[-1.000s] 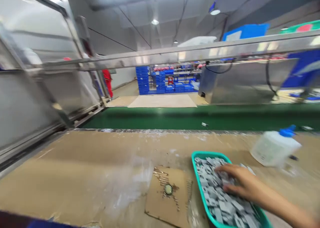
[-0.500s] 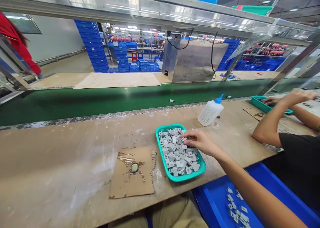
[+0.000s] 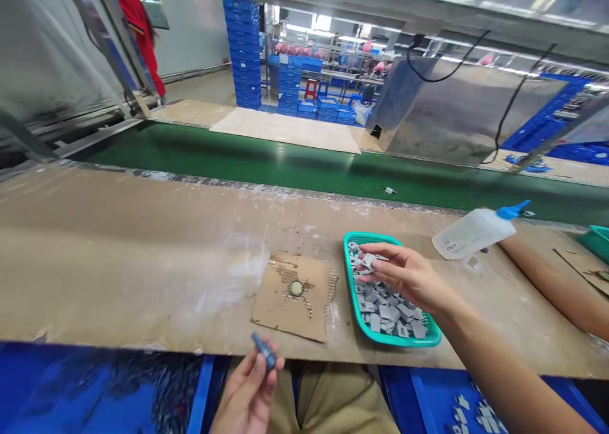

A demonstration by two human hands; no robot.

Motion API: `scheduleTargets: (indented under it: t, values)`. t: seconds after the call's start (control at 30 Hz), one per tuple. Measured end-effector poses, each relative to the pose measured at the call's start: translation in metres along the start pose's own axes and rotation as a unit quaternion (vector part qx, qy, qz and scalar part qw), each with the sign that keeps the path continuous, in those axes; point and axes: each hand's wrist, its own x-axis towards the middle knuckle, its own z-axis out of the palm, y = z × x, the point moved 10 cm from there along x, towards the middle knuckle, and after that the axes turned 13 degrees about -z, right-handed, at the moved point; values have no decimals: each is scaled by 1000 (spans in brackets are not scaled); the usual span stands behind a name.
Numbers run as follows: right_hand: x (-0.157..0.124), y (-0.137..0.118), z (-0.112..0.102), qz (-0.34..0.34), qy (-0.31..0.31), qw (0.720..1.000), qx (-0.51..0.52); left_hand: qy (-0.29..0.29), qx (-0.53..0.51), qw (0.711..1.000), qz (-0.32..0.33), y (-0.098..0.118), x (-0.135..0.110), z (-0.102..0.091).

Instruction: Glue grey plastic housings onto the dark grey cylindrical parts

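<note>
Newly raised left hand (image 3: 247,393) pinches a blue piece (image 3: 264,351) at the bench edge (image 3: 143,345).

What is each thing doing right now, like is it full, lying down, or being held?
Teal basket: on the bench, holding many grey pieces.
Right hand: over the basket, pinching a grey piece.
Left hand: low, holding a small blue part.
Glue bottle: lying tilted, capped.
Cardboard square: flat, glue-marked.
</note>
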Motion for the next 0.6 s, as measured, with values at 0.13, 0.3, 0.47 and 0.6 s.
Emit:
scheduleTargets:
  t: [0.13, 0.3, 0.47, 0.6]
  values:
    - [14, 8, 32, 6, -64, 987, -148, -66, -76, 994, -44, -8, 3, 28]
    - [29, 9, 76, -77, -176, 928, -320, -145, -101, 984, -32, -3, 7, 31]
    - [31, 14, 109, -143, -226, 852, -450, -165, -97, 981, -25, -2, 10, 30]
    - [29, 19, 120, -162, -228, 829, -483, -173, -77, 982, -18, -1, 10, 31]
